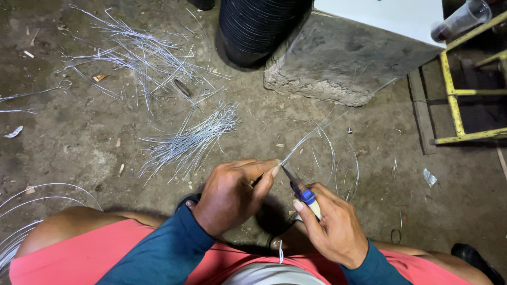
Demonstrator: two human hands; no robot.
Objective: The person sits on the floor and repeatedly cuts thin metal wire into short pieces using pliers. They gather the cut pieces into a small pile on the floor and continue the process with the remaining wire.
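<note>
You are looking down at your 2 hands above a dirty concrete floor (79,137), with your knees in pink shorts (95,253) at the bottom edge. Your left hand (232,192) is curled closed, its fingertips pinching a bunch of thin silver wires (309,138) that curve away up and to the right. Your right hand (332,229) is wrapped closed around the blue and cream handles of a pair of pliers (302,191); the tool's dark tip points up and left and meets the wires right beside your left fingertips. A loose bundle of cut wire pieces (193,138) lies on the floor just beyond your left hand, and a wider scatter (137,58) lies farther off at upper left. A stone block (338,63) and a black ribbed cylinder (253,26) stand at the top, a yellow metal frame (454,95) at right.
</note>
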